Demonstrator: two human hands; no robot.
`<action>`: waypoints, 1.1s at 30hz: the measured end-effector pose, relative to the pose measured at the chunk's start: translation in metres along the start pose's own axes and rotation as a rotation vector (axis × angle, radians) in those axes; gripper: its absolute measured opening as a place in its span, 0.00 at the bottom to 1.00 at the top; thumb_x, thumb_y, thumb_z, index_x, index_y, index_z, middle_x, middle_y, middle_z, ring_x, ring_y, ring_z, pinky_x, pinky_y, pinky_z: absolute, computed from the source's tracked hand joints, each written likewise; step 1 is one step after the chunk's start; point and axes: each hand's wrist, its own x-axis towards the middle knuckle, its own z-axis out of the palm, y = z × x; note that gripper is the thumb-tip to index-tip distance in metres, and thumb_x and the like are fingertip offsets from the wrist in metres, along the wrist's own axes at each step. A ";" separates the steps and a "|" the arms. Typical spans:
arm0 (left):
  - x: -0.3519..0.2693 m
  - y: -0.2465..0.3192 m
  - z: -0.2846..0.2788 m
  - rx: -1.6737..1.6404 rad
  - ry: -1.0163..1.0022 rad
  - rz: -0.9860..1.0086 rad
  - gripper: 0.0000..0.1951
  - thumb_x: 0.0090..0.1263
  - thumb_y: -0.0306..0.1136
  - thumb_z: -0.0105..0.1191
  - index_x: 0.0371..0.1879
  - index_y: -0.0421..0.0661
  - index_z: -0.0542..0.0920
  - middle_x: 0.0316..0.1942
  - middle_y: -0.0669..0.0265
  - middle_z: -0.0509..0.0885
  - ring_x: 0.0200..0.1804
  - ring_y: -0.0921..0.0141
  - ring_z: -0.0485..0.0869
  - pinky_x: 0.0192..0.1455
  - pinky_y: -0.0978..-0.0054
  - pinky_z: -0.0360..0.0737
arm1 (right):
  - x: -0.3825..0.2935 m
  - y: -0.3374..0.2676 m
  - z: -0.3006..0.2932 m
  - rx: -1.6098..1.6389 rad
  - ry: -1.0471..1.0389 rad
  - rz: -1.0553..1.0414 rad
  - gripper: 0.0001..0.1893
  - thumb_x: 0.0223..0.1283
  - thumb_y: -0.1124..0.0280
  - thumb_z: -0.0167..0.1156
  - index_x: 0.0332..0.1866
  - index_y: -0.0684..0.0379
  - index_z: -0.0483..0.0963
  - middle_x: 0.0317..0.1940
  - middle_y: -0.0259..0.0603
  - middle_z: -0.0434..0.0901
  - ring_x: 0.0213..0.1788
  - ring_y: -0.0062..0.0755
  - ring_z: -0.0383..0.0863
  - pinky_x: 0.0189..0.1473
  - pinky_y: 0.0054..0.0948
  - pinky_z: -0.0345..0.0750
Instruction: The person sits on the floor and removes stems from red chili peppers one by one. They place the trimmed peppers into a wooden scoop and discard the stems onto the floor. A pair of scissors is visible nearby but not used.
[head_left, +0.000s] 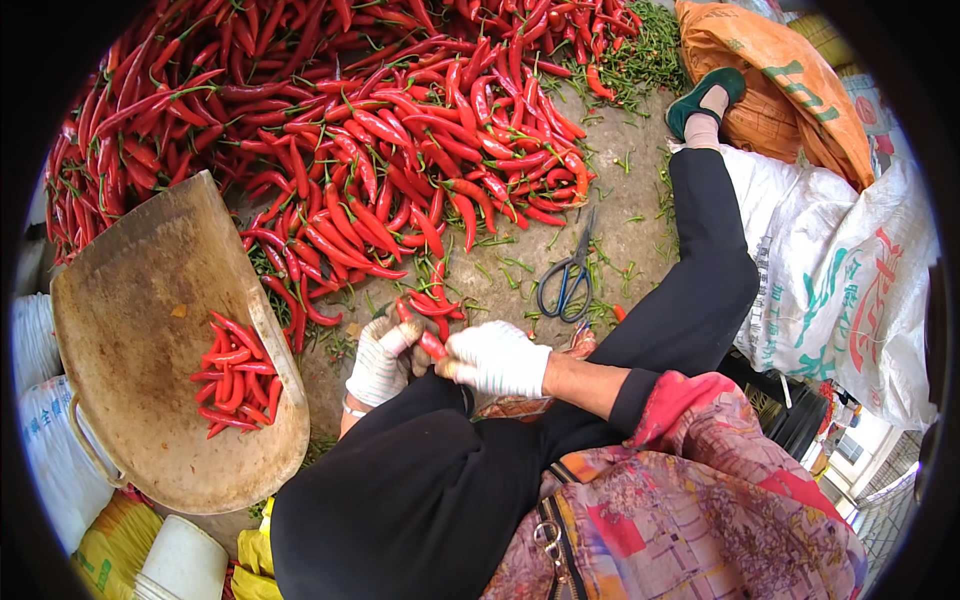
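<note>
Both my hands wear striped white gloves and meet above my bent leg. My left hand (384, 355) holds a red chili pepper (424, 334) near its upper part, and my right hand (495, 358) grips the same pepper's lower end. A few more red chilies (436, 301) lie just beyond my fingers. A large heap of red chilies with green stems (360, 150) spreads across the ground ahead. Scissors with blue handles (568, 279) rest on the ground to the right. At the left, a shallow scoop-shaped pan (150, 300) holds a small pile of chilies without visible stems (238, 375).
Cut green stems (652, 52) are heaped at the top right and scattered over the concrete. An orange woven sack (780, 82) and white woven sacks (817, 262) stand at the right. White buckets (184, 559) and yellow sacks (116, 536) are at the lower left.
</note>
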 end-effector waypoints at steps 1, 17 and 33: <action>-0.004 0.001 -0.003 0.023 -0.045 -0.032 0.11 0.60 0.35 0.59 0.33 0.38 0.80 0.21 0.62 0.82 0.16 0.75 0.75 0.19 0.84 0.66 | -0.004 -0.001 0.005 -0.035 -0.023 -0.064 0.18 0.61 0.52 0.51 0.32 0.56 0.75 0.23 0.51 0.77 0.31 0.53 0.80 0.33 0.45 0.74; -0.013 -0.006 -0.036 -0.105 0.178 0.292 0.09 0.60 0.26 0.57 0.38 0.37 0.77 0.33 0.56 0.82 0.37 0.63 0.83 0.48 0.61 0.80 | 0.081 0.035 0.029 -0.554 0.335 -0.119 0.10 0.55 0.65 0.55 0.39 0.58 0.71 0.33 0.48 0.74 0.32 0.46 0.81 0.30 0.43 0.78; -0.004 0.000 -0.020 -0.012 0.251 0.085 0.07 0.56 0.23 0.56 0.32 0.33 0.78 0.11 0.67 0.70 0.10 0.73 0.67 0.16 0.74 0.71 | 0.039 0.082 -0.022 -0.489 0.515 0.112 0.10 0.55 0.68 0.55 0.43 0.53 0.72 0.37 0.47 0.73 0.35 0.47 0.80 0.35 0.44 0.77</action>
